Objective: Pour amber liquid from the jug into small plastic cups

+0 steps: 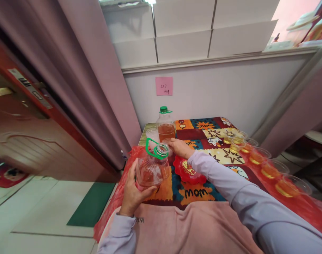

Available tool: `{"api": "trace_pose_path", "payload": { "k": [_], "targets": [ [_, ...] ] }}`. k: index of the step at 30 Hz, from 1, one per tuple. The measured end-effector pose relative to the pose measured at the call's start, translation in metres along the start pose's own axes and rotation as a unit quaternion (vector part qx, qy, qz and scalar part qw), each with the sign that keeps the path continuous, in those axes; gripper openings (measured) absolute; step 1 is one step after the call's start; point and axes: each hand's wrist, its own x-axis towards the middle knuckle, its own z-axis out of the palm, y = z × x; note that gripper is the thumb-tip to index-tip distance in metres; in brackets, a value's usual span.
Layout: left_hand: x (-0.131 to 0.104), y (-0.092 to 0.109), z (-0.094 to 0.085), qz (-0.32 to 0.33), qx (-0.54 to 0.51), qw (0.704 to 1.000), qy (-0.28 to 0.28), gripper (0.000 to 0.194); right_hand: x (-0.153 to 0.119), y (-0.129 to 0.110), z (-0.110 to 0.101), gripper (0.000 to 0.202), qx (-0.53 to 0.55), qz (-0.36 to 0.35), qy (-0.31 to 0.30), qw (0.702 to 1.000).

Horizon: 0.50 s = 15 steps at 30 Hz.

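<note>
My left hand [135, 192] grips the lower side of a clear plastic jug [151, 173] with a green ring handle. Uncapped, the jug leans a little to the right, its open mouth toward my right hand. Beyond that mouth, my right hand [180, 147] is closed at the rim of a clear plastic cup [169, 144], which the jug's neck partly hides. Behind them stands a second jug [166, 131], capped in green and part filled with amber liquid. Clear plastic cups [151, 135] stand stacked at its left.
Several clear cups [258, 155] of yellow liquid line the table's right side. A red scalloped dish [189, 171] lies on the patterned tablecloth [196, 192] under my right forearm. Red plastic sheeting [111, 201] hangs over the left edge. A wall [203, 88] closes off the back.
</note>
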Motion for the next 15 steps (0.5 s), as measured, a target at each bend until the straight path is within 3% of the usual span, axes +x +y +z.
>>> {"api": "trace_pose_path", "payload": {
  "k": [9,12,15],
  "targets": [
    [-0.001,-0.007,0.002,0.014,0.000,1.000,0.013,0.119,-0.002,0.007,0.003,0.005,0.011,-0.005,0.088,0.996],
    [-0.001,-0.007,0.002,0.016,0.002,1.000,0.018,0.119,-0.004,0.008,-0.011,0.007,0.027,-0.005,0.143,0.989],
    [-0.001,-0.007,0.003,0.011,-0.002,1.000,0.017,0.119,-0.023,0.016,-0.033,0.013,0.053,-0.018,0.232,0.971]
  ]
}}
